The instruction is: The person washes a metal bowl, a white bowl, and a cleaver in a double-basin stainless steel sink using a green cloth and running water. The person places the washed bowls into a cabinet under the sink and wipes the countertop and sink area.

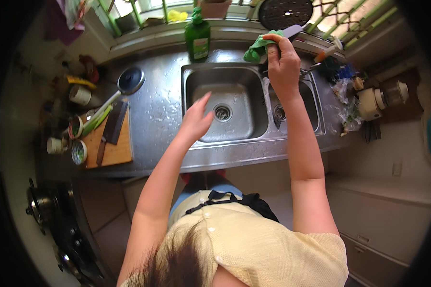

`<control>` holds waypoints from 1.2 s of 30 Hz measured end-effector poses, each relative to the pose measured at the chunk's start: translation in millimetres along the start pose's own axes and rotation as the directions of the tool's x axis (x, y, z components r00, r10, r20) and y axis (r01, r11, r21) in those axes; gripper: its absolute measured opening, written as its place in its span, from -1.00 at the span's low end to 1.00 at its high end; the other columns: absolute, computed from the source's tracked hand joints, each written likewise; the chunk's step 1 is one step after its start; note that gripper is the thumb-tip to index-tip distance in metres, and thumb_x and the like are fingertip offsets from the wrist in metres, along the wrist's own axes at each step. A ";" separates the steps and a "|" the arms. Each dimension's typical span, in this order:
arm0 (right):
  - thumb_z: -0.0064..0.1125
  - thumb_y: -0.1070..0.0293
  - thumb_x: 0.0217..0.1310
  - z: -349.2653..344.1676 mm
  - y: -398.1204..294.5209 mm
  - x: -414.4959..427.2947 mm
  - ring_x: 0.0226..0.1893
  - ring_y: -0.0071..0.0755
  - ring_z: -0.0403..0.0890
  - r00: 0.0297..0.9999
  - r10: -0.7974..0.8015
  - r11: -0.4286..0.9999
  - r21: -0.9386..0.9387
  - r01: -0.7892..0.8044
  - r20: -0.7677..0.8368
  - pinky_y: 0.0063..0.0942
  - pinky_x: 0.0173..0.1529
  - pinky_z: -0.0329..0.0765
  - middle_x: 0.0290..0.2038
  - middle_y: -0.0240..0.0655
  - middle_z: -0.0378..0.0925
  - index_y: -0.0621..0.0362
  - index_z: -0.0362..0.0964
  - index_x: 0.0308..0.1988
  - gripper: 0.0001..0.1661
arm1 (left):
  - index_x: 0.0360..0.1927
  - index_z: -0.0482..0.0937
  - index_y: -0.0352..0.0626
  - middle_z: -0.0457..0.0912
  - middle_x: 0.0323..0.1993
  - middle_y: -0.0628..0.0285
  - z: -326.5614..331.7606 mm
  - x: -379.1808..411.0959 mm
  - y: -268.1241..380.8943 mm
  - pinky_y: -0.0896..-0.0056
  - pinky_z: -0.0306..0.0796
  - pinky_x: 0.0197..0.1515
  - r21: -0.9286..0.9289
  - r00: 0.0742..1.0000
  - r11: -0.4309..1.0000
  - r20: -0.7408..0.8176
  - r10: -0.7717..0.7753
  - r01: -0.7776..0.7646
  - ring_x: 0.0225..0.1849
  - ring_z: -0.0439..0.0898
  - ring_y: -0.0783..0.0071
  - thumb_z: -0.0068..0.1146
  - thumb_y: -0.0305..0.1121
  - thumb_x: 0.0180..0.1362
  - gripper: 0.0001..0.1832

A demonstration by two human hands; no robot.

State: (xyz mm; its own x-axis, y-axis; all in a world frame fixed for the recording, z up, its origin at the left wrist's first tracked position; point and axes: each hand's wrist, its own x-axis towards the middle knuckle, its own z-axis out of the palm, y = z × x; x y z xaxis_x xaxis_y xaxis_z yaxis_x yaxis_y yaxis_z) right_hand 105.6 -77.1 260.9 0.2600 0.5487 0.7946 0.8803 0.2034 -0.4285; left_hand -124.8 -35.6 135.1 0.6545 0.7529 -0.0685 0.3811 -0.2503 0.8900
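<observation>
My right hand (284,62) is closed on a green cloth (257,48) that hangs from its fingers, above the back of the sink near the faucet. My left hand (198,120) holds nothing; its fingers are apart over the left edge of the large stainless steel sink basin (249,107). The smaller basin (308,107) lies partly behind my right forearm. A green pump bottle (198,39) stands upright behind the large basin. Water drops lie on the steel countertop (154,107).
At left, a cleaver (115,123) and green onions (97,120) lie on a wooden cutting board (124,152), beside small bowls (79,152). A round dark lid (131,79) lies behind it. Plastic bags (343,89) and a cream blender (370,104) are at right. A pot (39,204) stands lower left.
</observation>
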 end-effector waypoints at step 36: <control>-0.05 0.43 0.23 22.5 -53.0 -43.7 -0.37 -0.60 0.56 0.287 0.360 -0.071 0.333 -0.940 0.888 -0.57 -0.25 0.54 -0.36 -0.40 0.53 0.21 0.46 -0.19 -0.80 | -0.22 0.46 -0.26 0.61 -0.34 0.14 -34.1 -19.3 -34.6 0.44 0.42 -0.19 -0.584 0.992 0.811 0.118 0.043 0.035 -0.27 0.58 0.40 0.11 -0.38 0.06 -0.77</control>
State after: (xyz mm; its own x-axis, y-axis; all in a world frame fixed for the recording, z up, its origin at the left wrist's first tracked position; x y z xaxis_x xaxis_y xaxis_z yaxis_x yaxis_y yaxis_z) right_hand 38.7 -93.7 239.2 0.0396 0.9505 -0.3081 -0.4393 -0.2603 -0.8598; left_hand -172.8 -20.7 121.0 0.7430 0.6641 -0.0831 -0.0499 0.1789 0.9826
